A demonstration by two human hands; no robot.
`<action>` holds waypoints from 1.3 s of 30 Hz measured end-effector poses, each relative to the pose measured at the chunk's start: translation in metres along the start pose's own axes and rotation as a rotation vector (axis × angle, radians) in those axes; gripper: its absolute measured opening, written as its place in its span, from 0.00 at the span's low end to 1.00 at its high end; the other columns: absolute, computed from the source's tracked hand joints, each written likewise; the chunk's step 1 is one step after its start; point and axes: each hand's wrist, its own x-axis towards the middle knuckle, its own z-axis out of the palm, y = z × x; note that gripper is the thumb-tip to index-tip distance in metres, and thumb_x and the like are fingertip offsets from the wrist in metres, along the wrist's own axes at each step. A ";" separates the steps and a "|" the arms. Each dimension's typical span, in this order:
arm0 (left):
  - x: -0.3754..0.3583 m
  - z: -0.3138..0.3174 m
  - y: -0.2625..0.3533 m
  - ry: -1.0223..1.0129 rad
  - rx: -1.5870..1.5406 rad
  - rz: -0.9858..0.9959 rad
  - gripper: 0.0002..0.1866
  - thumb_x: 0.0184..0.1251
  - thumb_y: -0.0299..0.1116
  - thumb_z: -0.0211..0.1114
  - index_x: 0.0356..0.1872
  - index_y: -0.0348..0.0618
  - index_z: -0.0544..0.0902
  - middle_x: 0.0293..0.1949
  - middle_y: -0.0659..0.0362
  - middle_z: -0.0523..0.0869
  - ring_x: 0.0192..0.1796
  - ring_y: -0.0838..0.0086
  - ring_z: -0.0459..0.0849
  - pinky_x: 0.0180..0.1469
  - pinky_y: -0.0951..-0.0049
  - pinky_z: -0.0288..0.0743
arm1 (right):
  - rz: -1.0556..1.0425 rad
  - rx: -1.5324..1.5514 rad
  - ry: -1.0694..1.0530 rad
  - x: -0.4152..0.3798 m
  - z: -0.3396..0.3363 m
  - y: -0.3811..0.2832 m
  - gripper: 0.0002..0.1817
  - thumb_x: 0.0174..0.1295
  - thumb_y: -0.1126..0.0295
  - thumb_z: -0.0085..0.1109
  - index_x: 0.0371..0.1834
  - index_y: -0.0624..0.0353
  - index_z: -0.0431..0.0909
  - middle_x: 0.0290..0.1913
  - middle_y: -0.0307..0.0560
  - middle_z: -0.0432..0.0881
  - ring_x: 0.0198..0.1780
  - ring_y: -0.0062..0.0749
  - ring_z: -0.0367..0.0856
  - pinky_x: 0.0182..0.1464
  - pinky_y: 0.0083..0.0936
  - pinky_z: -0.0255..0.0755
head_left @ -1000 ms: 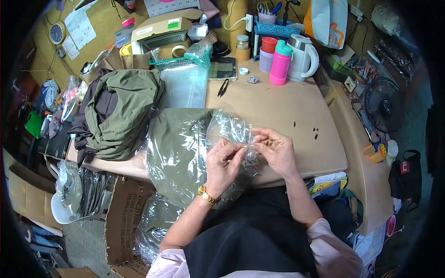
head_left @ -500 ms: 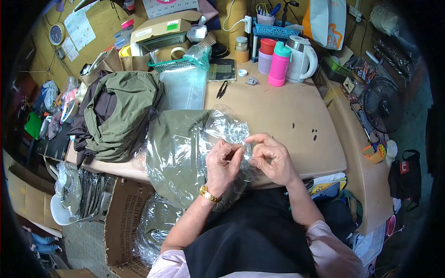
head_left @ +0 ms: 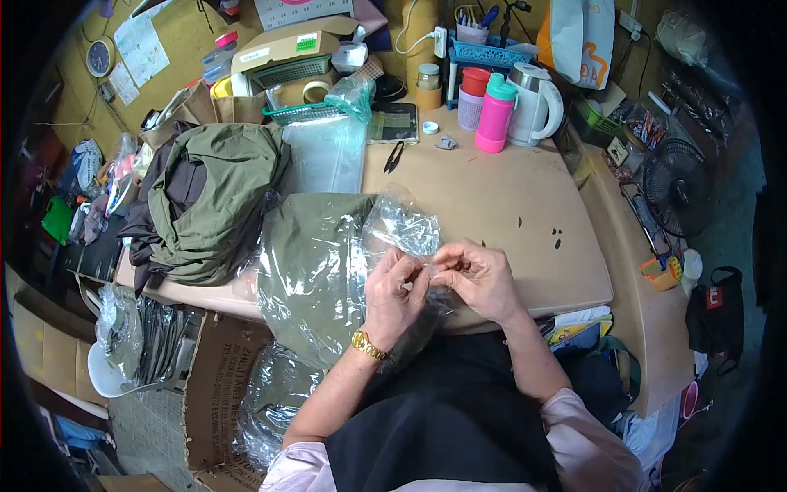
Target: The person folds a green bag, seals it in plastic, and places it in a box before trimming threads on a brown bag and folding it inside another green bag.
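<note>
- Lying over the near edge of the beige table (head_left: 566, 271), here's the clear plastic bag (head_left: 316, 262), olive cloth showing through, its loose end bunched to the right.
- Left hand (head_left: 395, 287) on that loose end, thumb and forefinger pinched together on the plastic, gold watch (head_left: 370, 346) at the wrist.
- Right hand (head_left: 474, 277) right alongside, fingertips closed on the same plastic, the exact bit too small to make out.
- Just left, a heap of olive and dark garments (head_left: 211, 201).
- Behind the bag, flat clear sheets (head_left: 328, 156) and black snips (head_left: 393, 157).
- Farther back, a pink bottle (head_left: 493, 119) beside a kettle (head_left: 526, 102).
- Below, an open cardboard box (head_left: 206, 394) holding more plastic-wrapped cloth (head_left: 283, 389).
</note>
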 end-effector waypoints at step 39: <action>0.006 0.004 0.008 0.030 -0.130 0.235 0.10 0.53 0.18 0.74 0.36 0.39 0.87 0.35 0.56 0.87 0.35 0.70 0.85 0.37 0.73 0.80 | 0.320 0.008 -0.153 0.004 -0.036 -0.005 0.05 0.66 0.73 0.63 0.36 0.65 0.80 0.29 0.36 0.82 0.25 0.13 0.75 0.30 0.11 0.69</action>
